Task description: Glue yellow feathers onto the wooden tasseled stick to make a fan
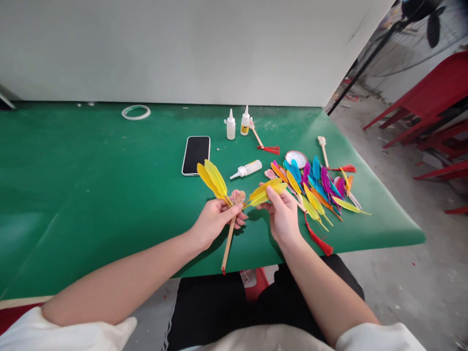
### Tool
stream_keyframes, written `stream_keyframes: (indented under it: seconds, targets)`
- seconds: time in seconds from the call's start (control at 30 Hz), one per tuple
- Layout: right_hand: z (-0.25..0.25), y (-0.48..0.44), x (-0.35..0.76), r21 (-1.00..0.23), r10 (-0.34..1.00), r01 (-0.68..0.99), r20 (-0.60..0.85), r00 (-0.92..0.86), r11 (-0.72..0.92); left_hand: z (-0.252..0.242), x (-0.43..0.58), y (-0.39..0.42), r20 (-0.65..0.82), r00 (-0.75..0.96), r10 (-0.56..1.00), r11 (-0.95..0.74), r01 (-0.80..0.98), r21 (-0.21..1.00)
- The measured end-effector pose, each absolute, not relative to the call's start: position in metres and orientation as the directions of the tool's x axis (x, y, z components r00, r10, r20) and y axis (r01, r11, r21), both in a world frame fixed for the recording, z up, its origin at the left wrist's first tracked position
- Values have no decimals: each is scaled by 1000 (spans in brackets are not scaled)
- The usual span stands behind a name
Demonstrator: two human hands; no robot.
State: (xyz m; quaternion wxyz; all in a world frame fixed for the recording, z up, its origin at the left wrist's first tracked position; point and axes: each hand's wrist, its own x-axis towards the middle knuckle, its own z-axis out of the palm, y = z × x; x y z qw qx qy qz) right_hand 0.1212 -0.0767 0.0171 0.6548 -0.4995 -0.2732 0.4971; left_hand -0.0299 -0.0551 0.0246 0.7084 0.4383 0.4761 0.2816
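The left hand (215, 220) is closed in a pinch on the wooden stick (228, 242), just below its decorated head, and on the quills of two yellow feathers (212, 180); the right hand (284, 214) is closed, thumb against fingers, on further yellow plumes (263, 192), quills directed at the head; the stick slants near the table's (109, 195) front edge. Beyond lies a white bottle (248, 168); rightward, multicoloured feathers (324, 180).

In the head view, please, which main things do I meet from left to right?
White ring, phone, yellow feathers at the left hand, pinkish stick top, yellow feathers in the right hand, round dish, rear-right stick with red tassel. Omitted for overlap: bottles, loose feathers.
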Motion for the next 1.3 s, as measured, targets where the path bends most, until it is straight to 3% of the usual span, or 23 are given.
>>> stream_keyframes:
  seconds: [0.37, 0.57, 0.7, 0.83, 0.97, 1.3]
  targets:
    - [22, -72, 138, -928, 920, -364, -76, 384, 75, 23, -33, -53, -426, 429, 796, 487, -38, 873]
    - [26, -66, 155, -939, 810, -273, 9, 586, 207, 22, -31, -53, -391, 451, 802, 455, -37, 890]
    - [31, -65, 167, -979, 899, -202, -80, 431, 9, 25, -31, -54, -390, 452, 803, 440, -8, 898]
    - [32, -69, 177, -984, 962, 30, -164, 219, -174, 26, -32, -55, -387, 467, 795, 419, 38, 907]
    - [32, -72, 182, -974, 974, 144, -150, 171, -175, 25, -33, -54, -365, 476, 800, 377, 76, 923]
    - [39, -73, 179, -977, 975, 147, -125, 184, -153, 27, -31, -56, -393, 526, 754, 350, 185, 918]
